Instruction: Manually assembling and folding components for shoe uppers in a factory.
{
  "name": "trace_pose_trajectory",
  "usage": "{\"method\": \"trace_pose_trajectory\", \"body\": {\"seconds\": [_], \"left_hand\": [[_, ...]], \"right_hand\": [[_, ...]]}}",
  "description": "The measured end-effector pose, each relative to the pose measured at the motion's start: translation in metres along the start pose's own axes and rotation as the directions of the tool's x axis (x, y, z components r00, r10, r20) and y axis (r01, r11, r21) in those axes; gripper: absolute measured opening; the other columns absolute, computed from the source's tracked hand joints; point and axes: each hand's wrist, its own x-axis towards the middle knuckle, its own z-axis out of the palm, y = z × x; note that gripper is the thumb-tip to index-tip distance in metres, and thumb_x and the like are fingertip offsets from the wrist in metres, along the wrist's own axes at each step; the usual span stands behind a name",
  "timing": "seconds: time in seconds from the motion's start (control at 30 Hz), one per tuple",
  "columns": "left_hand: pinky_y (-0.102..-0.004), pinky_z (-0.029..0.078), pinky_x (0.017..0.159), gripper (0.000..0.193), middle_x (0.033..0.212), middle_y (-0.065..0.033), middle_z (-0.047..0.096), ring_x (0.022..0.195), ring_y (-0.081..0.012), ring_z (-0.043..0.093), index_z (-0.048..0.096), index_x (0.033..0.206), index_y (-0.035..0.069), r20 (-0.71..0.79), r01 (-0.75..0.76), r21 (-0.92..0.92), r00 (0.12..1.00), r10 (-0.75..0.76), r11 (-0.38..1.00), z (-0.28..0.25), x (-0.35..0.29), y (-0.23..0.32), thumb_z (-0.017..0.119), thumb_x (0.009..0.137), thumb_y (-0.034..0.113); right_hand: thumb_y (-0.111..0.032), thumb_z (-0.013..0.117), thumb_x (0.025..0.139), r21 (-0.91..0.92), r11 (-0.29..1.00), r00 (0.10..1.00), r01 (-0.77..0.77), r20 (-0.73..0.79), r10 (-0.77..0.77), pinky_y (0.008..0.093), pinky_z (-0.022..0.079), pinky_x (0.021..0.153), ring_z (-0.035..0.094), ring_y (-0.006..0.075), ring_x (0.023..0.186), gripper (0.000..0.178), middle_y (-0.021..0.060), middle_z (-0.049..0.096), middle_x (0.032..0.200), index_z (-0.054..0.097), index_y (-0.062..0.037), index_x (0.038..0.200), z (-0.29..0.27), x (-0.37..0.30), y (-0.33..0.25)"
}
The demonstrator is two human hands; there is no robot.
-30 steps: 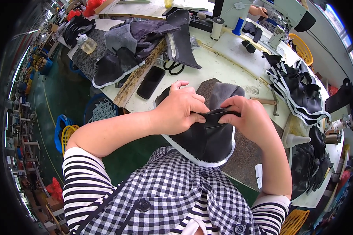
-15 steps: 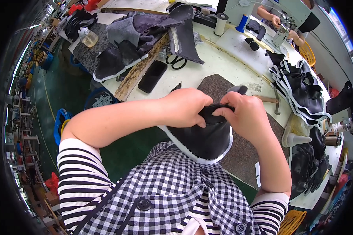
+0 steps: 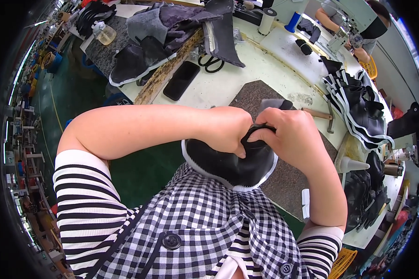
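Observation:
Between my hands is a black leather shoe upper with a white stitched lower edge, held in front of my chest. My left hand grips its folded black top edge, thumb pressed against the leather. Close beside it, my right hand pinches the same edge between thumb and fingers. A grey lining part sticks out past the right hand. Most of the left fingers are hidden behind the leather. Under the upper lies a dark brown speckled board at the table's edge.
A hammer lies right of the board. Beyond the left forearm are a black phone, scissors and dark fabric pieces. Stacked uppers and a white cone stand at right. A co-worker's arm is by a sewing machine.
My left elbow has swung outward and up. The upper has turned slightly, its white edge showing more at the left. Both hands keep hold of its top edge.

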Motion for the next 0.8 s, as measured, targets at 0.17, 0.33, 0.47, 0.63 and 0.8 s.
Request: {"method": "trace_pose_trajectory", "body": {"seconds": [0.17, 0.33, 0.47, 0.63, 0.8], "left_hand": [[-0.0431, 0.042, 0.087, 0.036, 0.08, -0.0149, 0.066, 0.085, -0.0331, 0.062, 0.068, 0.09, 0.003, -0.62, -0.268, 0.216, 0.705, 0.344, 0.939, -0.012, 0.001, 0.009, 0.081, 0.066, 0.025], [-0.0384, 0.041, 0.093, 0.024, 0.074, -0.014, 0.064, 0.081, -0.0321, 0.06, 0.067, 0.08, 0.003, -0.502, -0.324, 0.041, 0.811, 0.3, 0.945, -0.03, -0.006, 0.02, 0.08, 0.067, 0.018], [-0.0385, 0.04, 0.094, 0.019, 0.071, -0.013, 0.062, 0.084, -0.0294, 0.059, 0.067, 0.081, 0.004, -0.448, -0.295, -0.075, 0.863, 0.232, 0.953, -0.031, -0.013, 0.017, 0.077, 0.071, 0.018], [-0.0417, 0.048, 0.067, 0.023, 0.074, -0.0202, 0.064, 0.076, -0.0366, 0.064, 0.067, 0.082, 0.0, -0.51, -0.26, 0.019, 0.828, 0.233, 0.966, -0.03, -0.013, 0.006, 0.077, 0.071, 0.018], [-0.041, 0.043, 0.078, 0.024, 0.076, -0.0164, 0.065, 0.079, -0.0313, 0.062, 0.067, 0.082, 0.003, -0.48, -0.368, 0.077, 0.801, 0.358, 0.927, -0.03, -0.022, 0.005, 0.079, 0.07, 0.02]], "right_hand": [[-0.026, 0.074, 0.076, 0.007, 0.991, 0.97, -0.132, -0.205, 0.131, 0.0402, 0.052, 0.059, 0.065, 0.031, 0.065, 0.023, 0.0127, 0.063, 0.065, 0.066, -0.0067, 0.086, -0.012, -0.002, 0.002], [-0.021, 0.078, 0.072, 0.312, 0.93, 0.969, -0.191, -0.091, 0.23, 0.0384, 0.051, 0.063, 0.065, 0.0332, 0.069, 0.03, 0.0152, 0.065, 0.07, 0.065, -0.0034, 0.092, -0.035, -0.008, 0.002], [-0.017, 0.078, 0.072, 0.373, 0.925, 0.981, -0.075, -0.139, 0.136, 0.0395, 0.05, 0.068, 0.066, 0.0331, 0.077, 0.043, 0.0136, 0.07, 0.087, 0.06, -0.0051, 0.109, -0.034, -0.018, 0.017], [-0.016, 0.076, 0.075, 0.187, 0.982, 0.981, 0.014, -0.194, 0.023, 0.0387, 0.05, 0.07, 0.066, 0.0315, 0.077, 0.036, 0.01, 0.069, 0.083, 0.062, -0.0064, 0.106, -0.026, -0.02, 0.014], [-0.016, 0.075, 0.076, 0.287, 0.957, 0.965, -0.045, -0.236, 0.115, 0.036, 0.051, 0.067, 0.066, 0.0293, 0.073, 0.031, 0.0103, 0.068, 0.081, 0.063, -0.006, 0.102, -0.022, -0.021, 0.011]]}}
